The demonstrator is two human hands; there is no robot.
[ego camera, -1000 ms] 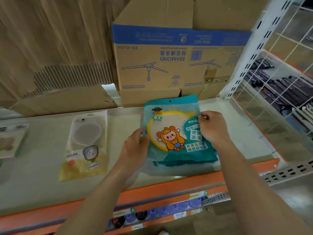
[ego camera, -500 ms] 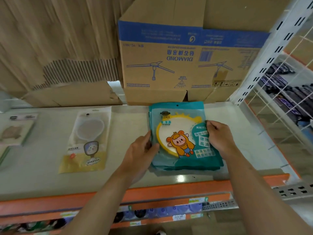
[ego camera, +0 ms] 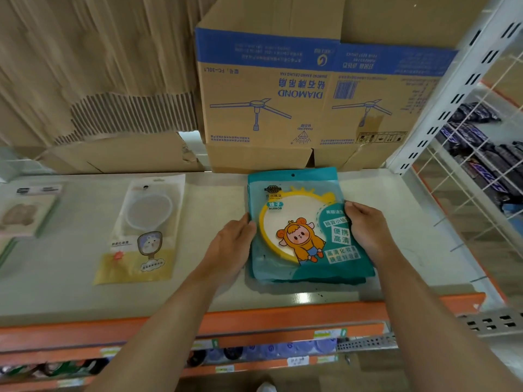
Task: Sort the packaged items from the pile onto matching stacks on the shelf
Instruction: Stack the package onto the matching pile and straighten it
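Observation:
A teal mirror package (ego camera: 300,222) with a yellow ring and a cartoon figure lies on top of a stack of the same teal packages on the grey shelf (ego camera: 215,290). My left hand (ego camera: 232,244) grips the stack's left edge, thumb on top. My right hand (ego camera: 368,227) holds the right side, thumb over the package's front. To the left lies a clear and yellow hand-mirror package (ego camera: 141,233), flat on the shelf and apart from both hands.
A Diamond ceiling fan carton (ego camera: 297,103) stands right behind the teal stack. More flat cardboard (ego camera: 119,157) lines the back. Pale packages (ego camera: 25,213) lie at the far left. A white upright (ego camera: 441,89) and wire rack with dark goods stand to the right. The orange shelf edge (ego camera: 283,318) runs in front.
The teal package has come down from a raised tilt and now lies flat on the stack. Both hands stayed at its sides and moved slightly forward with it.

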